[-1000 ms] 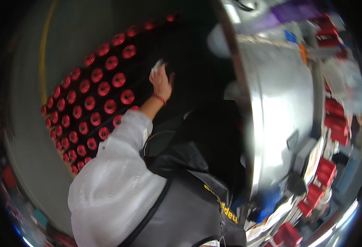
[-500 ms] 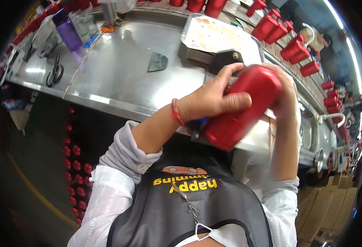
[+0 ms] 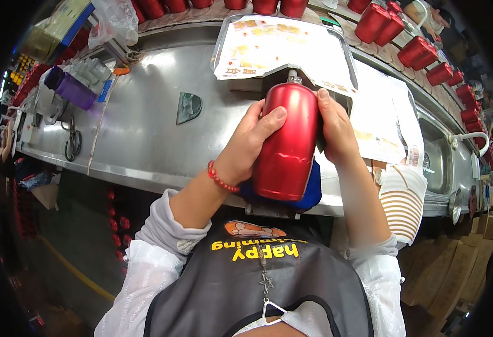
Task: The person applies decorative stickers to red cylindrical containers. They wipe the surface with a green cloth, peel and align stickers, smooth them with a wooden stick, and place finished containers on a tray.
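Evidently, left hand (image 3: pixel 248 139) and right hand (image 3: pixel 338 129) hold a red bottle (image 3: pixel 287 146) (glossy).

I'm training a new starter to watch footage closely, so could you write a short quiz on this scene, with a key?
1. Multiple choice: where is the red beaded bracelet worn?
A) On the right wrist
B) On the left wrist
C) On both wrists

2. True or false: the left hand is holding the purple container.

3. Fill in the missing word: on the metal worktop, the scissors lie to the ____ of the red bottle as seen in the picture.

Key:
1. B
2. False; the left hand is on the red bottle.
3. left
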Action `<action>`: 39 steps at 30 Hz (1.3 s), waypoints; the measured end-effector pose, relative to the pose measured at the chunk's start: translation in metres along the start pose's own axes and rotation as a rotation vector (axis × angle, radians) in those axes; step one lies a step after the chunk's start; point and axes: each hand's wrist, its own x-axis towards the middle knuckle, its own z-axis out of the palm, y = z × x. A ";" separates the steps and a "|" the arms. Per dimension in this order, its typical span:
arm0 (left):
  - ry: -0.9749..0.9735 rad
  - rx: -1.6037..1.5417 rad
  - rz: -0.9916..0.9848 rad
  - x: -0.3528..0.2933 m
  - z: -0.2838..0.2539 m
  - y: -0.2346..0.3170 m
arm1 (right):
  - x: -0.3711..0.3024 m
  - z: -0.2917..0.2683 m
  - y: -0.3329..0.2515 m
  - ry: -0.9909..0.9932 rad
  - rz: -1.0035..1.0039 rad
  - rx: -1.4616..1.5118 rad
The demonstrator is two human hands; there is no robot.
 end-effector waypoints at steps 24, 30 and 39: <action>-0.083 0.217 0.063 0.035 -0.038 -0.010 | 0.277 -0.103 -0.023 -0.049 -0.407 -1.703; -0.074 0.263 0.046 0.033 -0.038 -0.007 | 0.300 -0.109 -0.010 0.327 -0.374 -1.654; -0.042 0.252 0.070 0.034 -0.036 -0.010 | 0.332 -0.125 0.005 0.382 -0.453 -1.526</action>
